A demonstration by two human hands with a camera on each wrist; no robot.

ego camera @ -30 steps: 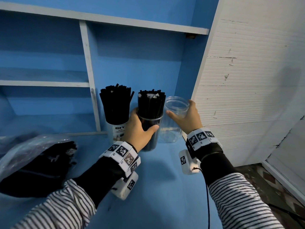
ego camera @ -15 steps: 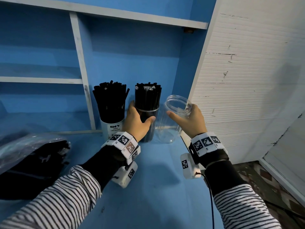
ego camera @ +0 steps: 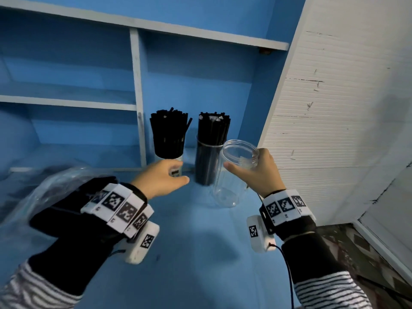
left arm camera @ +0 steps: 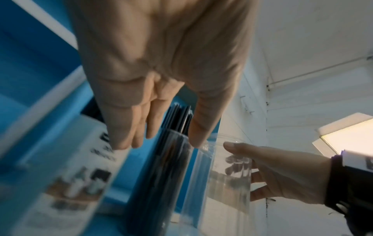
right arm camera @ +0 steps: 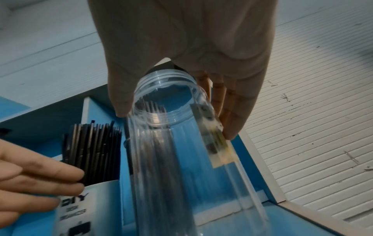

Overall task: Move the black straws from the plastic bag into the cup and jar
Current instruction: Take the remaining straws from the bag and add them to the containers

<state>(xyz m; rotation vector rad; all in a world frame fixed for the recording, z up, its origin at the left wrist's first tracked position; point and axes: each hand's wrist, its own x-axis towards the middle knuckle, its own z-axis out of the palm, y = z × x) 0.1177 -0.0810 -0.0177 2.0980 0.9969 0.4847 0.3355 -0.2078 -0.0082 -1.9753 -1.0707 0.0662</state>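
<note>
Two hands raised, right hand [ego camera: 263, 172] holding jar [ego camera: 234, 175]

Open blue counter [ego camera: 189, 259] beneath and behind both wrists. Ahead of the left hand [ego camera: 159, 180]: white cup [ego camera: 176, 169] packed with black straws [ego camera: 168, 132], just beyond the fingertips; a straw-filled clear jar [ego camera: 206, 161] immediately to its right. Narrow gap between that jar and the empty jar [ego camera: 234, 172] gripped by the right hand [ego camera: 262, 172]. Blocked outward of the left forearm by the plastic bag [ego camera: 44, 188]; outward of the right hand by the white ribbed wall [ego camera: 334, 130]. Overhead, a shelf board [ego camera: 200, 37].
</note>
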